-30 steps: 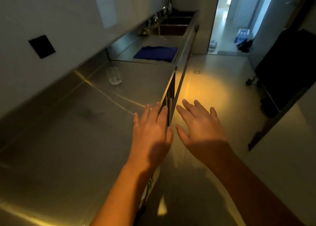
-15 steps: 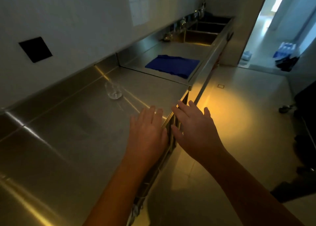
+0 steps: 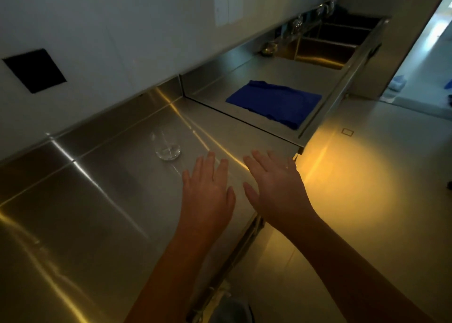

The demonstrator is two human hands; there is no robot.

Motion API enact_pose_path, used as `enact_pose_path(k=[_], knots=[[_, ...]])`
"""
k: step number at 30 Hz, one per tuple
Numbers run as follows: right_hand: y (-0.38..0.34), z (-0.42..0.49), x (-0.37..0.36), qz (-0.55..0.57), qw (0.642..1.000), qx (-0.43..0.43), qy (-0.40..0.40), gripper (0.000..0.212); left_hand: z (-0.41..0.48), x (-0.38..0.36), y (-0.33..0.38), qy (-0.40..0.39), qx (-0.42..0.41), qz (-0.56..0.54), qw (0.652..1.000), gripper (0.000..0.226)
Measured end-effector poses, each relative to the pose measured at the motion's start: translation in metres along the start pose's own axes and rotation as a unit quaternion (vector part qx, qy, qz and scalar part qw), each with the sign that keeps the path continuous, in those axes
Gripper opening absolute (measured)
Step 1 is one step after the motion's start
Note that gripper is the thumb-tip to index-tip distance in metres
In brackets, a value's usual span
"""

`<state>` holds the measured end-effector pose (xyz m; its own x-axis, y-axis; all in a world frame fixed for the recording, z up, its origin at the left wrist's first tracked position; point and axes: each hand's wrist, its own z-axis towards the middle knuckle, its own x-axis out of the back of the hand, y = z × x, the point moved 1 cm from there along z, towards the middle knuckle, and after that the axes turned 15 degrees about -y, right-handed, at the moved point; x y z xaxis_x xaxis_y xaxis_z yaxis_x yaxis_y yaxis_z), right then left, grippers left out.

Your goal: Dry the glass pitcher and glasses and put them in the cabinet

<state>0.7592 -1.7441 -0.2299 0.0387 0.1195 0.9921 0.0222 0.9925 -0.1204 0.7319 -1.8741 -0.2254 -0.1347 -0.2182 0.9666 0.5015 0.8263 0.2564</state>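
One glass (image 3: 167, 149) stands upright on the counter (image 3: 97, 212)

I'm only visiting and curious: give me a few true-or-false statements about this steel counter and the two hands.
1. A clear glass stands on the steel counter. True.
2. The left hand grips the glass. False: its fingers are straight, it holds nothing, and the glass sits apart from it, beyond its fingertips.
3. A blue cloth lies flat on the counter section beyond the glass. True.
4. The right hand holds the blue cloth. False: the right hand is open and holds nothing, near the counter's front edge, well short of the cloth.
5. The sink lies beyond the cloth, at the counter's far end. True.
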Motion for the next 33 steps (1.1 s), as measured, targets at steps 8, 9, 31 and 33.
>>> enact_pose_path(k=[8, 9, 31, 33], knots=[[-0.014, 0.132, -0.011, -0.021, 0.996, 0.081, 0.005, 0.055, 0.088, 0.006, -0.081, 0.030, 0.089, -0.012, 0.996, 0.058], [-0.017, 0.144, -0.014, -0.021, 0.996, 0.091, 0.001, 0.056, 0.096, 0.007, -0.090, 0.034, 0.098, -0.015, 0.995, 0.057], [-0.038, 0.336, -0.112, -0.040, 0.950, 0.270, -0.152, 0.073, 0.170, -0.032, -0.221, -0.065, 0.308, 0.037, 0.948, 0.097], [-0.040, 0.342, -0.117, -0.031, 0.942, 0.287, -0.170, 0.076, 0.173, -0.035, -0.223, -0.074, 0.311, 0.026, 0.947, 0.098]])
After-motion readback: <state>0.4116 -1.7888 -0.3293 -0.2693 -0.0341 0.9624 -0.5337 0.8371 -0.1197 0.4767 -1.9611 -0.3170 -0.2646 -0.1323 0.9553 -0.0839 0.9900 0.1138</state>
